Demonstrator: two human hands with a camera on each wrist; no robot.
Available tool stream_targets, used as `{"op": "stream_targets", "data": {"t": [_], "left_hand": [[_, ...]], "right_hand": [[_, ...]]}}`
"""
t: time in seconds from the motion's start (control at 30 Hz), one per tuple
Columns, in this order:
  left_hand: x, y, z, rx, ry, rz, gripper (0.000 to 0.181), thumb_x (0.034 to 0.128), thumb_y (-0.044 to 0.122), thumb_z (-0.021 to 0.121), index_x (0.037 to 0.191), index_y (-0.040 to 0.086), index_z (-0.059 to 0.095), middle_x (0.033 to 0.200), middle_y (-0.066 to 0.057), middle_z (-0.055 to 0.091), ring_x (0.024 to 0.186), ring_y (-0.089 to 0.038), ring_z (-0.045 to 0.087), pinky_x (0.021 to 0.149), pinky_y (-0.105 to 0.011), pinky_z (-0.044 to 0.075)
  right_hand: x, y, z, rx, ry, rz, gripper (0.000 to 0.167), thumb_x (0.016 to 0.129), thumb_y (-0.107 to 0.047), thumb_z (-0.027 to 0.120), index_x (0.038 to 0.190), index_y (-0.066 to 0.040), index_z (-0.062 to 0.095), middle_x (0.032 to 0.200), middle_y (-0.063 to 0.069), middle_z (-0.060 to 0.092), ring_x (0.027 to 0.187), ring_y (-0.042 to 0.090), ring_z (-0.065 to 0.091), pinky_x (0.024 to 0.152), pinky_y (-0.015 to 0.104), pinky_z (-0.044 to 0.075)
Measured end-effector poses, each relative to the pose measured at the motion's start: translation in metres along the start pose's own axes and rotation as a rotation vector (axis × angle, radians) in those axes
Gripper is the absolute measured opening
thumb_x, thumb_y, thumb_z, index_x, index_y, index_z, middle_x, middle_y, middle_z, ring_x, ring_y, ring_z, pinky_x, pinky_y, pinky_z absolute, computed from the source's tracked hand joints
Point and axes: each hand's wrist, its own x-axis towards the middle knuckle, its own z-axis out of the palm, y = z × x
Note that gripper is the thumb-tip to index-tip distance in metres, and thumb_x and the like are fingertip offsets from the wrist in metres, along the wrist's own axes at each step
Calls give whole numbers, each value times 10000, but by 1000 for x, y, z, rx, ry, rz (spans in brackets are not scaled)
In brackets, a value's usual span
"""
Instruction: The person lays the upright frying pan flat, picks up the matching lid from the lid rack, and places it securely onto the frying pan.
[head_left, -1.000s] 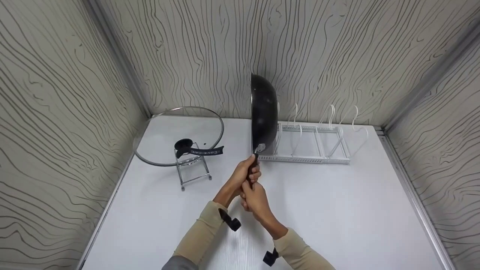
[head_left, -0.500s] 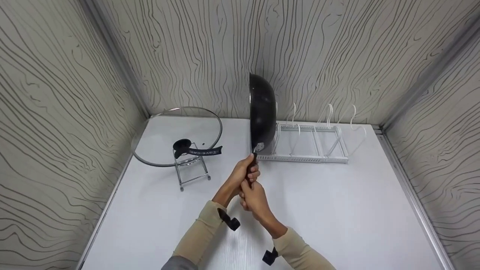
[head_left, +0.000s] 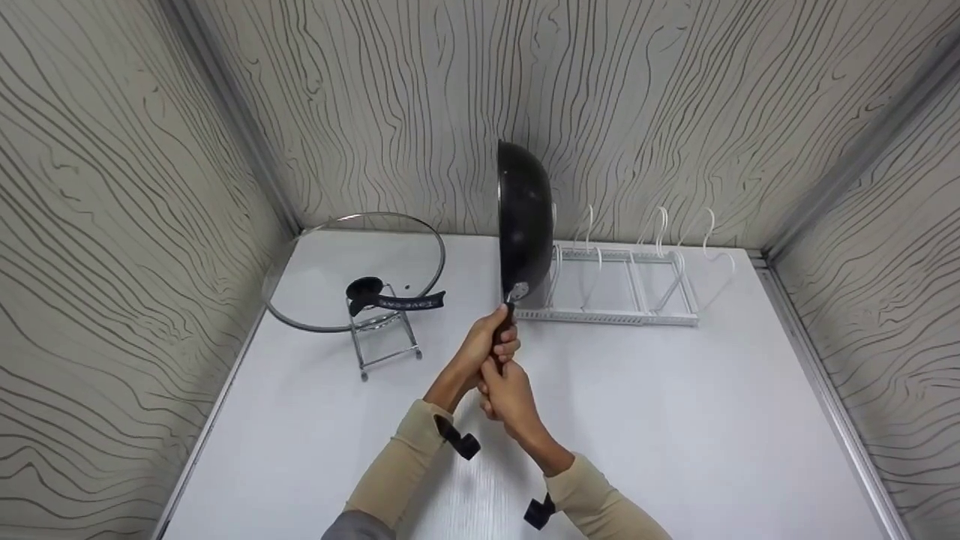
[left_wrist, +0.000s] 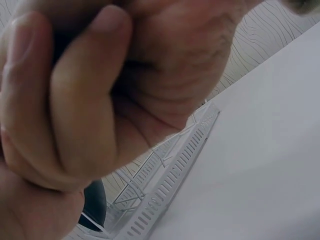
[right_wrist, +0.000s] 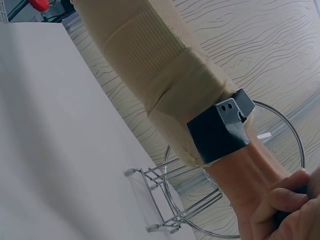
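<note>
A black wok (head_left: 527, 217) stands on its edge, its open side turned left and its rounded base turned right, at the left end of a white wire rack (head_left: 607, 319). My left hand (head_left: 484, 341) grips the black handle close to the pan. Just below, my right hand (head_left: 512, 394) wraps the handle's lower end, and the two hands touch. Curled fingers of the left hand (left_wrist: 85, 95) fill much of the left wrist view, with the rack behind them. Whether the wok rests on the rack's wires or hangs just above cannot be told.
On the left a glass lid (head_left: 356, 221) with a metal rim and black handle (head_left: 409, 302) leans upright in a small chrome stand (head_left: 390, 360). Patterned walls (head_left: 420, 112) enclose the white table (head_left: 675, 420) at the back and both sides.
The wok has tipped or risen very slightly, its top edge a little higher than before. Both hands keep their grip on the handle.
</note>
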Motion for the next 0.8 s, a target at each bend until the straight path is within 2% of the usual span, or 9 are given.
{"op": "stream_targets", "data": {"t": [0.3, 0.63, 0.8], "left_hand": [[0, 8, 6, -5, -51, 23, 313, 1171, 394, 374, 1002, 140, 448, 692, 110, 414, 511, 25, 402, 476, -128, 389], [-3, 13, 9, 12, -78, 44, 338, 1173, 398, 361, 967, 146, 451, 692, 111, 416, 511, 22, 405, 483, -133, 386], [-3, 15, 11, 4, -75, 51, 322, 1173, 394, 364, 1000, 137, 452, 690, 110, 417, 504, 31, 410, 479, -119, 390]], "right_hand": [[-1, -5, -2, 5, -2, -27, 345, 1109, -268, 501, 800, -114, 494, 570, -66, 451, 393, 34, 408, 379, 192, 309], [-3, -9, -2, 10, 0, -41, 357, 1110, -265, 503, 791, -105, 496, 557, -65, 444, 380, 36, 394, 373, 201, 301], [-4, -11, -3, 14, -12, -54, 349, 1115, -274, 511, 816, -93, 502, 575, -58, 456, 378, 25, 391, 377, 182, 305]]}}
